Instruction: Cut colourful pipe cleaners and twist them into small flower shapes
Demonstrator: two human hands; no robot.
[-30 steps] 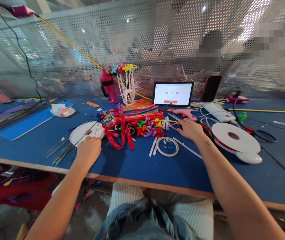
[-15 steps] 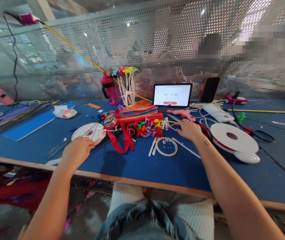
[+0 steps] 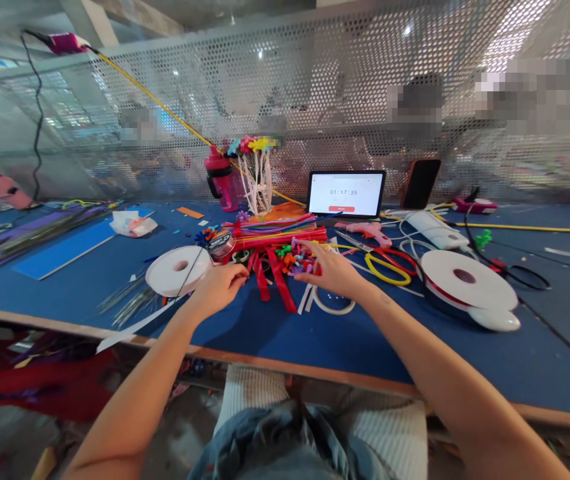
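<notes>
My left hand [image 3: 219, 287] hovers over the blue table [image 3: 265, 327], fingers curled, just left of loose red ribbon [image 3: 275, 277]. What it pinches, if anything, I cannot make out. A white ribbon spool [image 3: 177, 270] lies to its left, and a white strip trails from it over the table edge. My right hand [image 3: 327, 270] rests with fingers spread on a heap of small coloured pipe-cleaner flowers [image 3: 295, 257], above a roll of clear tape [image 3: 335, 303].
Coloured pipe cleaners [image 3: 277, 227], yellow-and-red scissors [image 3: 389, 263], a pink glue gun [image 3: 369, 230], a tablet [image 3: 345, 192], a phone [image 3: 419, 183], a pink bottle [image 3: 219, 177], a red-and-white spool [image 3: 462, 277], wires [image 3: 127, 303] and a perforated screen behind.
My left hand left the white spool and moved right to the red ribbon. My right hand moved left from the scissors onto the flower heap.
</notes>
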